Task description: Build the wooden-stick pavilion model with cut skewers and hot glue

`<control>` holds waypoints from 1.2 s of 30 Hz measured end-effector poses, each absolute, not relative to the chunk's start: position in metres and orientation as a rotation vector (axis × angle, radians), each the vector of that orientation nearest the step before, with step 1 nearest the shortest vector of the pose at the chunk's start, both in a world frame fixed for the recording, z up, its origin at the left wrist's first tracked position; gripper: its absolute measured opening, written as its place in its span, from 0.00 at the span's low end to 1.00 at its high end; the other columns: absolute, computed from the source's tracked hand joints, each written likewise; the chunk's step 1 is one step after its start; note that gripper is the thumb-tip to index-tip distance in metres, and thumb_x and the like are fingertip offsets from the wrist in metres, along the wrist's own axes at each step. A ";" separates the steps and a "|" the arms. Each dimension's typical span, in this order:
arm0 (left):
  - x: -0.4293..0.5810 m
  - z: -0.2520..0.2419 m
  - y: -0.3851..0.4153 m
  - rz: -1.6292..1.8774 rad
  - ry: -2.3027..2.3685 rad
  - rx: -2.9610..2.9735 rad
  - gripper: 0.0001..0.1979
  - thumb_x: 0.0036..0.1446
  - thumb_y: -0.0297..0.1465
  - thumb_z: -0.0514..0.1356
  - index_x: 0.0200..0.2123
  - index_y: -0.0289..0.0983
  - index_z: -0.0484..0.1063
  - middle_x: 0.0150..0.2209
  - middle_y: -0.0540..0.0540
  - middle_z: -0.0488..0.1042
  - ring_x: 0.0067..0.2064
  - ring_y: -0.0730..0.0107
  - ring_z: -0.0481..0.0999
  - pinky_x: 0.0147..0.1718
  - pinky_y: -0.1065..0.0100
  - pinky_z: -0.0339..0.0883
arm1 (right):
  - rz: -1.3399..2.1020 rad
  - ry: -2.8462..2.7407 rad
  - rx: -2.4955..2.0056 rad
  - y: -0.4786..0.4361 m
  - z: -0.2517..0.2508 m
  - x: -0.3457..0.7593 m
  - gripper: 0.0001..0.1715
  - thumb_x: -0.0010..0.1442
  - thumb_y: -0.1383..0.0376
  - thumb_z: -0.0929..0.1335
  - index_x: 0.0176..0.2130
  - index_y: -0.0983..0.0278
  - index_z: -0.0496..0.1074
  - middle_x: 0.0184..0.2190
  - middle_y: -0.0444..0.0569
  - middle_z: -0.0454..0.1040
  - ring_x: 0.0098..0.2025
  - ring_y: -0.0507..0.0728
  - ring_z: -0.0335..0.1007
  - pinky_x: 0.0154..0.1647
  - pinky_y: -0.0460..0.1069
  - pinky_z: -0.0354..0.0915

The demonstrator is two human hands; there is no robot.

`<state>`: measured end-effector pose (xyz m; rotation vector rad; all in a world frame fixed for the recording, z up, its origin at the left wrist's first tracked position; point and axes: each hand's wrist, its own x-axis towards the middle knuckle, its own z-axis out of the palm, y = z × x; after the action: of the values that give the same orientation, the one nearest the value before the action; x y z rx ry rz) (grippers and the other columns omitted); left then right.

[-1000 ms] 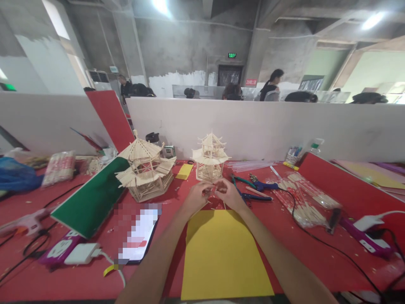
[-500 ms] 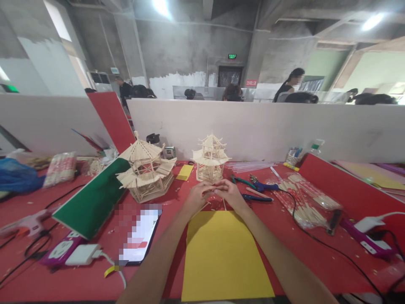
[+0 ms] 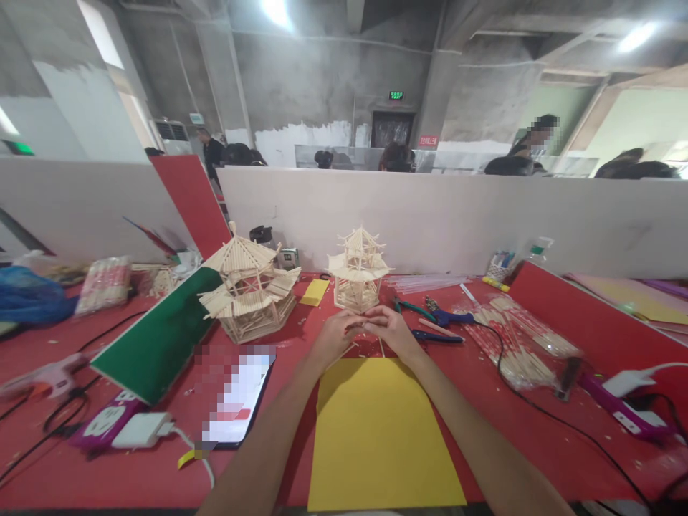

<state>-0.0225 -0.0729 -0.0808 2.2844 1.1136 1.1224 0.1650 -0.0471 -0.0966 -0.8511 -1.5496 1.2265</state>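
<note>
My left hand (image 3: 340,332) and my right hand (image 3: 385,324) meet at the fingertips above the far edge of a yellow sheet (image 3: 387,437). Their fingers are loosely curved and apart, with nothing visible in them. Just behind the hands stands a small pagoda model (image 3: 360,269) made of thin wooden sticks. To its left is a larger stick pavilion model (image 3: 250,287) with two roof tiers. Short stick pieces lie on the red table below my hands, partly hidden by them.
A phone (image 3: 241,401) and a green board (image 3: 155,340) lie to the left, near a pink glue gun (image 3: 48,380). Pliers (image 3: 438,335), a blue glue gun (image 3: 451,317) and bagged sticks (image 3: 510,344) are on the right. A white partition (image 3: 441,215) rises behind.
My hands and the models stay put. Beyond the partition, a person at the right has moved farther right and lower.
</note>
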 end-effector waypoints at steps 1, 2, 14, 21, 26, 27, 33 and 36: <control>-0.023 -0.081 -0.074 1.118 1.118 2.292 0.13 0.64 0.31 0.56 0.48 0.42 0.77 0.41 0.45 0.76 0.40 0.69 0.74 0.41 0.70 0.67 | 1.240 -1.551 -0.849 -0.047 -0.097 0.166 0.21 0.49 0.58 0.75 0.41 0.62 0.70 0.35 0.48 0.79 0.39 0.58 0.77 0.44 0.53 0.69; -0.023 -0.081 -0.074 1.110 1.121 2.301 0.13 0.64 0.32 0.55 0.48 0.42 0.76 0.41 0.45 0.76 0.40 0.69 0.74 0.41 0.70 0.66 | 1.254 -1.555 -0.846 -0.047 -0.097 0.166 0.21 0.49 0.58 0.75 0.41 0.62 0.70 0.35 0.48 0.79 0.38 0.58 0.77 0.43 0.52 0.69; -0.026 -0.077 -0.080 1.018 1.121 2.411 0.14 0.66 0.35 0.52 0.49 0.42 0.74 0.45 0.45 0.74 0.45 0.67 0.74 0.45 0.69 0.67 | 1.406 -1.506 -0.811 -0.050 -0.094 0.169 0.21 0.49 0.59 0.75 0.42 0.62 0.70 0.33 0.45 0.78 0.33 0.53 0.75 0.35 0.47 0.67; -0.024 -0.076 -0.083 1.037 1.132 2.460 0.14 0.65 0.37 0.53 0.52 0.42 0.69 0.50 0.45 0.73 0.50 0.66 0.73 0.46 0.68 0.67 | 1.366 -1.479 -0.822 -0.048 -0.095 0.168 0.22 0.48 0.58 0.76 0.41 0.62 0.70 0.31 0.43 0.77 0.31 0.53 0.73 0.35 0.47 0.66; -0.023 -0.077 -0.083 1.027 1.161 2.474 0.12 0.65 0.37 0.52 0.47 0.40 0.70 0.48 0.45 0.74 0.47 0.67 0.74 0.43 0.69 0.67 | 1.381 -1.500 -0.824 -0.050 -0.093 0.168 0.21 0.48 0.59 0.76 0.41 0.62 0.70 0.30 0.43 0.77 0.32 0.53 0.73 0.36 0.47 0.65; -0.023 -0.077 -0.083 1.032 1.165 2.480 0.12 0.65 0.37 0.53 0.46 0.40 0.70 0.48 0.45 0.74 0.45 0.68 0.74 0.42 0.70 0.67 | 1.379 -1.502 -0.827 -0.051 -0.092 0.168 0.21 0.49 0.59 0.75 0.42 0.61 0.70 0.30 0.43 0.77 0.32 0.53 0.73 0.36 0.47 0.66; -0.023 -0.076 -0.084 1.016 1.201 2.484 0.12 0.65 0.37 0.53 0.45 0.40 0.71 0.46 0.45 0.74 0.44 0.67 0.75 0.39 0.71 0.67 | 1.375 -1.525 -0.824 -0.051 -0.091 0.168 0.20 0.49 0.59 0.75 0.41 0.62 0.71 0.32 0.44 0.78 0.35 0.55 0.75 0.39 0.49 0.67; -0.023 -0.078 -0.082 1.021 1.193 2.464 0.13 0.65 0.37 0.53 0.48 0.41 0.70 0.49 0.45 0.74 0.46 0.66 0.75 0.41 0.69 0.67 | 1.338 -1.515 -0.841 -0.049 -0.093 0.168 0.20 0.48 0.59 0.75 0.40 0.62 0.71 0.30 0.44 0.77 0.33 0.54 0.74 0.36 0.48 0.67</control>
<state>-0.0232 -0.0818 -0.0784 2.4641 1.1935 1.0208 0.1676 -0.0489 -0.0926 -0.8414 -1.5147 1.3383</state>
